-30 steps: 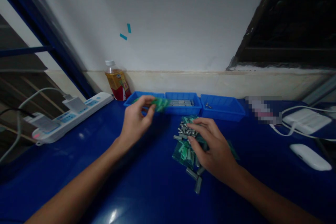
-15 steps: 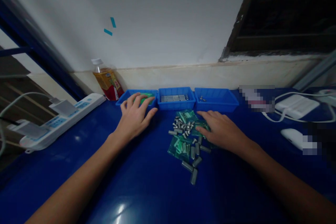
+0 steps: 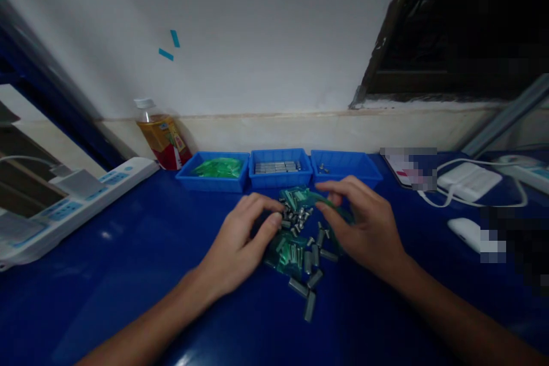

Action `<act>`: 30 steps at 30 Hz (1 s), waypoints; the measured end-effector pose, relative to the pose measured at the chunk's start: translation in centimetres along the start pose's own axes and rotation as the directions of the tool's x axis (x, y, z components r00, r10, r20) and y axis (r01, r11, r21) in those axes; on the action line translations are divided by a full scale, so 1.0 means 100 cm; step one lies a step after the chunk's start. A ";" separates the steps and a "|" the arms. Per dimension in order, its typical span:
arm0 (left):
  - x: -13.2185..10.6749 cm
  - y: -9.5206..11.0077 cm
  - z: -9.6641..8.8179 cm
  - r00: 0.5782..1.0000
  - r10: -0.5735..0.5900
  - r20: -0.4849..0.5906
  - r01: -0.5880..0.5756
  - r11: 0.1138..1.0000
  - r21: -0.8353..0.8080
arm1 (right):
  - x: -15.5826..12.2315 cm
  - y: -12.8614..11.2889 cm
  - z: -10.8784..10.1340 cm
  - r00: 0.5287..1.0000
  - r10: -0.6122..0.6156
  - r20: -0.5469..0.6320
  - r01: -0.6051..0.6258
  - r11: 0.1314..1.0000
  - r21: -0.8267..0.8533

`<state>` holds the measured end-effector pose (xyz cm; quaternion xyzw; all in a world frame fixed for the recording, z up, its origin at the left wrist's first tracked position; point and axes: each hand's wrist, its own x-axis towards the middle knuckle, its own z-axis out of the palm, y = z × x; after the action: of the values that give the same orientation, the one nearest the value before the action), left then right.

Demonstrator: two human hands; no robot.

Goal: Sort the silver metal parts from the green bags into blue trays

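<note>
My right hand pinches a thin green plastic bag between thumb and fingers at the right side of a pile. My left hand is at the pile's left edge, its thumb and forefinger curved but apart beside small metal screws. A grey metal cylinder lies by the left fingertips. Below it rests another green bag with pale strips and screws inside. Several grey cylinders lie loose at the near side. What is under my left thumb is hidden.
Three blue bins line the wall: one with green bags, one with metal rods, one with a few small screws. A drink bottle and power strip stand left; a white charger and mouse lie right.
My left hand has moved from the left bin down to the pile's left edge, uncovering the green bags. My right hand has closed on a green bag and raised its edge.
</note>
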<state>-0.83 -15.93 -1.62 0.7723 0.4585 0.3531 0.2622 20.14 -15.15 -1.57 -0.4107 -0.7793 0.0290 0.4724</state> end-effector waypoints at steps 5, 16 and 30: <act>-0.009 0.012 0.020 0.938 -0.240 0.250 0.338 0.791 -0.510 | -0.016 -0.015 0.010 0.912 -0.388 0.133 0.379 0.921 0.091; -0.020 -0.006 0.008 0.914 0.405 0.013 -0.394 0.880 0.264 | -0.011 -0.020 0.014 0.845 0.339 0.413 -0.517 0.716 0.470; 0.002 0.000 0.005 0.934 -0.319 0.158 0.352 0.762 -0.544 | -0.032 -0.019 0.023 0.978 -0.177 0.114 0.182 0.983 -0.032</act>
<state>-0.37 -15.84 -1.86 0.5748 0.4567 0.3983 0.5499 17.92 -17.72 -4.29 -0.3463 -0.8386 -0.0078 0.4204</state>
